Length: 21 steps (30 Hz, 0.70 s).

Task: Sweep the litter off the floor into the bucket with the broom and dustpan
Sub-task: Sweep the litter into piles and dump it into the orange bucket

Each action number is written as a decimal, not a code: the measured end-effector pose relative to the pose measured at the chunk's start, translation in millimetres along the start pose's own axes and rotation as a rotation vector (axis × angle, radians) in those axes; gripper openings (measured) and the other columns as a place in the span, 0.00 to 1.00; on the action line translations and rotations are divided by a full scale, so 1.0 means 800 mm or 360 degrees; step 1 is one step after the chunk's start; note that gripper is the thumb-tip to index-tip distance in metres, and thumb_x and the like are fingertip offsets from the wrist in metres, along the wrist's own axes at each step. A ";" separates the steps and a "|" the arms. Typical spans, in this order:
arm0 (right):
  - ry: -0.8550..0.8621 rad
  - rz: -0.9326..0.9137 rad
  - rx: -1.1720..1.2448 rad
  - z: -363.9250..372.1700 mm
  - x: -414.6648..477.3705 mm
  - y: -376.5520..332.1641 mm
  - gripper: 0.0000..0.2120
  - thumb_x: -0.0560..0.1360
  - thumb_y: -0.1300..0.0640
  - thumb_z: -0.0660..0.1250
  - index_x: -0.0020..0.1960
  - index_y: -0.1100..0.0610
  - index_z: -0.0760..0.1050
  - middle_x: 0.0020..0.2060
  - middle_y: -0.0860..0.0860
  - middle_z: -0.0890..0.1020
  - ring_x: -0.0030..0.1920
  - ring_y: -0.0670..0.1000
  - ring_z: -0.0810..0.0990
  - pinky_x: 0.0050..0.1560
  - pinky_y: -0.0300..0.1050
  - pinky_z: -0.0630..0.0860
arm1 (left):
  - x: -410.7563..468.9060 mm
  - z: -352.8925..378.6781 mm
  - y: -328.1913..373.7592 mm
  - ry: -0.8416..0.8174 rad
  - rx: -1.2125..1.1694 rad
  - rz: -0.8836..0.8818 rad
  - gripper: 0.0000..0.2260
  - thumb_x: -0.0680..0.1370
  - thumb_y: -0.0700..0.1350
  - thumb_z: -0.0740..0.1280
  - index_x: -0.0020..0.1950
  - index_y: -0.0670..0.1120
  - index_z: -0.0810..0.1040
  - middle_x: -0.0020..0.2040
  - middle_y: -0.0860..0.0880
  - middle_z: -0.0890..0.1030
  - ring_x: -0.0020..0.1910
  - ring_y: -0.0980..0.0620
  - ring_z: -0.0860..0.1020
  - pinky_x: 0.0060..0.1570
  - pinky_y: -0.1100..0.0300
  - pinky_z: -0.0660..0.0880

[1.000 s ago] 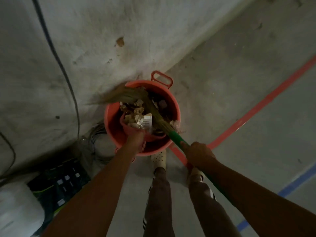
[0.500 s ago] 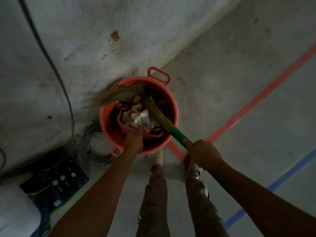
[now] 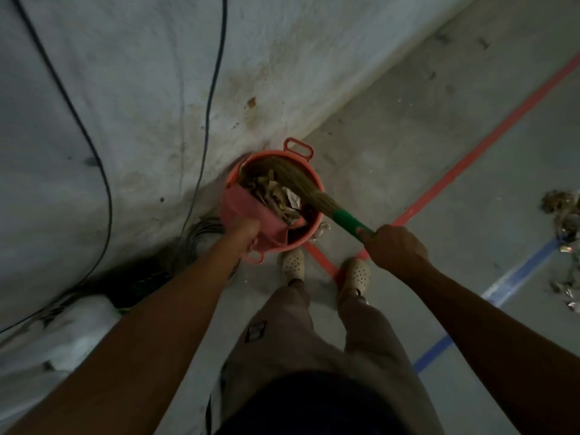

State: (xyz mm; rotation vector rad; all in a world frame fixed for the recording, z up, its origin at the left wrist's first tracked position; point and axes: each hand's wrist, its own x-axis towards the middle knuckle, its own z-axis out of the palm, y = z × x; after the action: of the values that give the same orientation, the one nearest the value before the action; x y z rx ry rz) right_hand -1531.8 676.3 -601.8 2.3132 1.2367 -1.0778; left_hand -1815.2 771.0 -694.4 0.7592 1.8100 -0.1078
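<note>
An orange bucket [image 3: 314,177] with loop handles stands on the floor against the wall, just ahead of my feet. My left hand [image 3: 243,232] grips the handle of a pink dustpan [image 3: 248,208], tipped steeply over the bucket's left side, and litter [image 3: 277,196] slides off it into the bucket. My right hand [image 3: 394,248] holds the broom's green handle [image 3: 348,219]. The straw bristles [image 3: 292,177] reach down inside the bucket against the litter.
A pale stained wall [image 3: 141,89] with black cables [image 3: 213,73] rises on the left. Coiled cable [image 3: 201,233] and a white bag [image 3: 78,334] lie at its foot. More litter [image 3: 563,221] is piled on the floor at far right. Red tape [image 3: 470,158] and blue tape [image 3: 502,287] cross the floor.
The dustpan has tipped up steeply over the bucket, spilling its litter in. The broom head has dropped deeper into the bucket. My view has pulled back and higher.
</note>
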 end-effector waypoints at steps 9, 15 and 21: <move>0.0070 0.0105 0.0040 -0.003 -0.098 0.009 0.30 0.80 0.32 0.54 0.44 0.58 0.76 0.35 0.52 0.81 0.33 0.51 0.81 0.33 0.41 0.77 | -0.077 -0.016 -0.005 -0.0003 0.0218 0.0100 0.09 0.80 0.40 0.60 0.40 0.42 0.71 0.27 0.45 0.71 0.19 0.53 0.67 0.17 0.68 0.61; 0.0106 0.0100 0.0255 -0.011 -0.133 0.041 0.30 0.81 0.34 0.54 0.42 0.59 0.75 0.35 0.55 0.81 0.35 0.54 0.82 0.36 0.45 0.80 | -0.120 0.005 -0.011 0.0123 0.0230 0.0236 0.13 0.79 0.42 0.62 0.35 0.40 0.74 0.26 0.43 0.74 0.24 0.48 0.71 0.27 0.60 0.67; 0.0096 0.0138 0.0714 0.019 -0.151 0.100 0.31 0.81 0.34 0.54 0.42 0.60 0.76 0.34 0.55 0.82 0.29 0.52 0.81 0.29 0.41 0.76 | -0.161 0.044 -0.029 0.0333 0.0041 0.0397 0.20 0.82 0.54 0.61 0.47 0.37 0.78 0.32 0.42 0.78 0.24 0.48 0.73 0.23 0.64 0.66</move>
State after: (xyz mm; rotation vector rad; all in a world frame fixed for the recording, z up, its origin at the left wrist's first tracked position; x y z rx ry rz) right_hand -1516.2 550.5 -529.2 2.7141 0.9783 -1.3780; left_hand -1776.3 680.7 -601.4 1.0394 1.8957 0.1166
